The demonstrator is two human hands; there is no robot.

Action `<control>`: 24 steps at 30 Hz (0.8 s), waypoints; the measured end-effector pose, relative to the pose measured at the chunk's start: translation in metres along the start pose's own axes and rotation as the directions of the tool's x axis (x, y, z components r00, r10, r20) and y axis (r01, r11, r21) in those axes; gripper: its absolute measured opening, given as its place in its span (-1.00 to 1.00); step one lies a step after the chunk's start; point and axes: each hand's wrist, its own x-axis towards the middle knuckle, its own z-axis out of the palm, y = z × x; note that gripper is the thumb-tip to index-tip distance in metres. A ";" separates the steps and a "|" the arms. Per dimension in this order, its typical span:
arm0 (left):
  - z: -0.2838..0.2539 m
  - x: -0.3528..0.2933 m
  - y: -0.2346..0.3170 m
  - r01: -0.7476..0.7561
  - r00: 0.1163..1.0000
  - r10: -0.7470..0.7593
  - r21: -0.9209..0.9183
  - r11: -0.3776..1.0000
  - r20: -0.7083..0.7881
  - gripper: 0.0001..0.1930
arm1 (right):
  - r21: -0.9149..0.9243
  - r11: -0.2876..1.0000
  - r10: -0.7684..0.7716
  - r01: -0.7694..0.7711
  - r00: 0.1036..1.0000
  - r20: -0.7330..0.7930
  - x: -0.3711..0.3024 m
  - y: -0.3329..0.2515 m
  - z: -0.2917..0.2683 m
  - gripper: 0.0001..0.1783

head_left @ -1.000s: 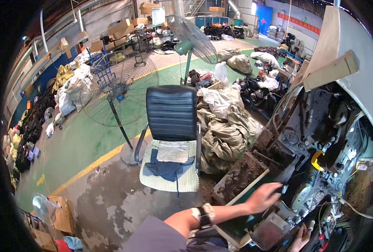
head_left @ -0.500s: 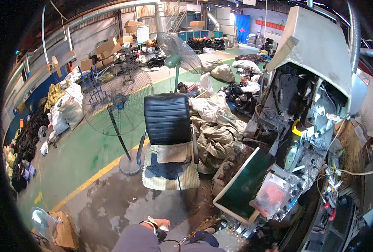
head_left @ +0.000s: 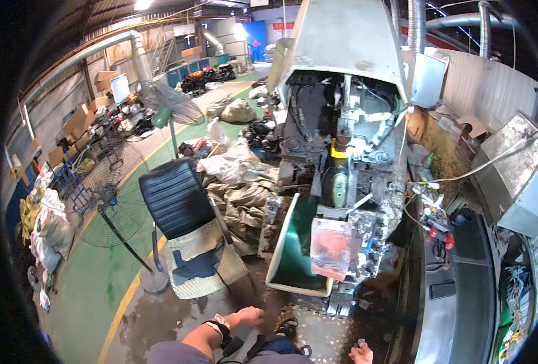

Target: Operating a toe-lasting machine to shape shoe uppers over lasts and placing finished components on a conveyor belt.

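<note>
My left hand (head_left: 252,315) reaches out low over the wet floor, its fingers curled in and nothing visible in them. A dark band circles that wrist. Nearest to it are the office chair (head_left: 178,197), with a black back and a pale woven seat cover, and the green-lined tray (head_left: 290,246) of a grimy machine. At the lower edge my right hand (head_left: 361,352) is partly in view, fingers loosely bent and apart, holding nothing I can see. It hangs beside the studded metal plate (head_left: 320,333) under my feet.
The machine's grey hood (head_left: 348,42) rises ahead, with a red-stained block (head_left: 331,242) in front. A bench (head_left: 433,321) carrying a phone (head_left: 443,290) runs along the right. Two standing fans, one black (head_left: 108,194), and piled sacks (head_left: 238,188) stand left.
My view has turned right, so the chair and machine sit farther left. My left arm is stretched farther forward, and my right hand shows more at the lower edge.
</note>
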 end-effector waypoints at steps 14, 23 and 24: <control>0.008 0.029 0.031 -0.144 0.978 0.158 -0.104 0.984 0.136 -0.50 | 0.138 0.990 -0.001 0.036 0.969 -0.248 0.064 -0.171 -0.002 -0.79; -0.003 -0.001 -0.023 0.120 0.987 -0.150 -0.339 0.933 -0.063 -0.55 | -0.034 0.865 -0.502 0.501 0.864 -0.036 0.200 -0.385 0.058 -0.49; -0.002 -0.002 -0.025 0.079 0.990 -0.118 -0.385 0.919 -0.079 -0.55 | -0.148 0.815 -0.567 0.561 0.824 0.002 0.223 -0.399 0.069 -0.42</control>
